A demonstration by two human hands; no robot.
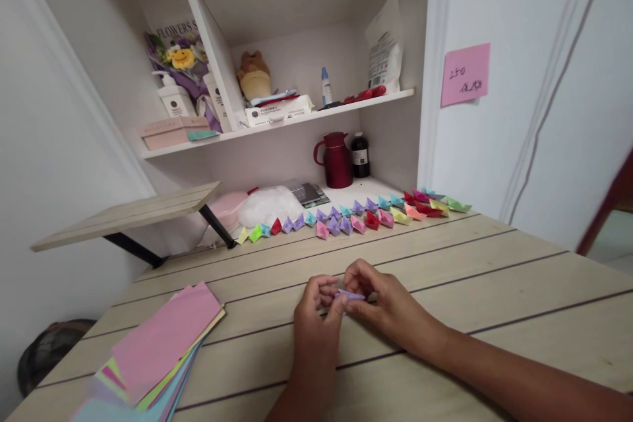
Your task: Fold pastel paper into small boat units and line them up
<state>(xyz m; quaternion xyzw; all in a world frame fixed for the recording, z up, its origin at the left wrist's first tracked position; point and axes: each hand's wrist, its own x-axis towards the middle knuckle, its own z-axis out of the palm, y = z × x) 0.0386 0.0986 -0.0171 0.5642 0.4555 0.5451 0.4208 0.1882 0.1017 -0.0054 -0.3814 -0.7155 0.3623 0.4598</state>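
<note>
Between my two hands, just over the wooden tabletop (247, 343), is a small piece of folded purple paper (352, 295). My left hand (319, 306) pinches its left end with the thumb and fingers. My right hand (373, 293) grips the other end, its fingers curled around the paper. Much of the fold is hidden by the fingers. Beyond the hands, folded paper boats (372, 220) in many colours stand in rows along the back of the table. To the left lies a fanned stack of coloured paper sheets (168, 343), pink on top.
A small raised wooden stand (133, 211) with black legs sits at the back left. Behind the boats are a red jug (338, 161), a dark bottle (361, 155) and a white plastic bag (271, 206). Shelves (316, 117) rise above. A pink note (465, 74) is on the wall.
</note>
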